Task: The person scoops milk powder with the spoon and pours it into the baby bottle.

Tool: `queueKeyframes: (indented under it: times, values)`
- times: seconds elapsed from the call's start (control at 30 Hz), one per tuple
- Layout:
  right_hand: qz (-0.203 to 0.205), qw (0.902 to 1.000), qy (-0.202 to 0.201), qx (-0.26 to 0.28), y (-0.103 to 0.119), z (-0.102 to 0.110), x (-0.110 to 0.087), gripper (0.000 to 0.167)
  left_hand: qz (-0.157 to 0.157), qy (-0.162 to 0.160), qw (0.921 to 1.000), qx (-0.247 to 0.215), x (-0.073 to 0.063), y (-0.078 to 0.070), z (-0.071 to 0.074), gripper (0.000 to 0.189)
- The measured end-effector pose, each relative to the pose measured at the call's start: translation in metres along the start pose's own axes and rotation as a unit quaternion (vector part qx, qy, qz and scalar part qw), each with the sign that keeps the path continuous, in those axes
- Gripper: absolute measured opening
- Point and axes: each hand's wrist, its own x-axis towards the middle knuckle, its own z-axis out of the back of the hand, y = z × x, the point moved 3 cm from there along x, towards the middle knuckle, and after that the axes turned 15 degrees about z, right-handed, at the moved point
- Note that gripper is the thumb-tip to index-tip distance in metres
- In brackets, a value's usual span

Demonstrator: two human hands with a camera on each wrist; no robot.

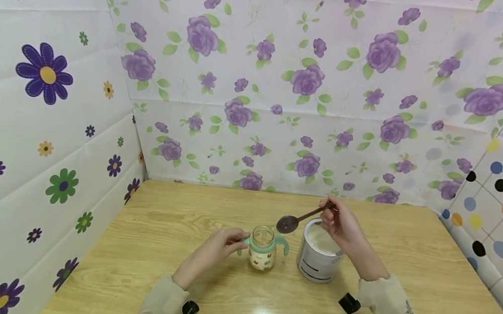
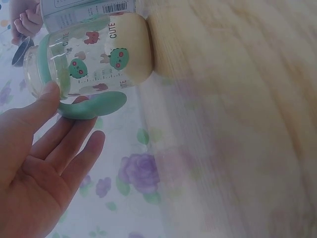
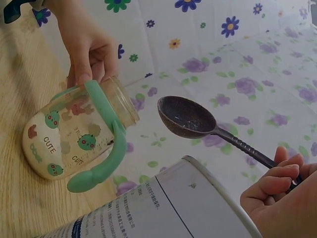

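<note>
A clear baby bottle (image 1: 262, 260) with a green collar and two green handles stands uncapped on the table. Cream-coloured powder fills its lower part, as the left wrist view shows. My left hand (image 1: 219, 247) pinches the near-side handle (image 2: 94, 105) between thumb and fingers. In my right hand (image 1: 342, 229) is the handle of a dark brown spoon (image 3: 187, 117). The spoon's bowl hangs between the bottle's mouth and a white can (image 1: 317, 267), with only a few pale specks in it. Pale powder (image 1: 323, 238) shows inside the open can, below my right hand.
The wood-grain table (image 1: 141, 267) carries the bottle and the can side by side. Behind it hangs a purple-rose cloth (image 1: 272, 128). Patterned cloths also line the left and right sides. A black strap piece (image 1: 349, 303) hangs at the right sleeve.
</note>
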Motion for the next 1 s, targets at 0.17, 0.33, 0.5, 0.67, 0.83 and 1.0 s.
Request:
queueKeyframes:
  times: [0.17, 0.33, 0.5, 0.67, 0.83, 1.0]
  values:
    - [0.005, 0.9999, 0.003, 0.01, 0.001, 0.004, 0.0, 0.047, 0.002, 0.002, 1.0, 0.001, 0.0, 0.0, 0.001, 0.027]
    - [0.01, 0.9999, 0.002, 0.002, 0.002, 0.012, -0.002, 0.049, 0.001, 0.002, 1.0, -0.001, 0.0, 0.001, 0.001, 0.028]
    - [0.013, 0.9997, -0.017, 0.013, 0.006, 0.02, -0.003, 0.049, -0.004, 0.002, 1.0, 0.001, 0.0, 0.002, 0.0, 0.027]
    - [0.02, 0.9988, -0.029, 0.033, 0.009, 0.024, -0.004, 0.049, 0.001, 0.004, 1.0, 0.005, -0.001, 0.001, 0.0, 0.026]
    - [0.018, 0.9988, -0.026, 0.039, 0.01, 0.026, -0.005, 0.052, 0.004, 0.005, 1.0, 0.005, -0.002, 0.0, 0.0, 0.025]
    - [0.025, 0.9986, -0.025, 0.04, 0.014, 0.026, -0.005, 0.051, 0.003, 0.005, 1.0, 0.001, -0.001, -0.001, 0.0, 0.025]
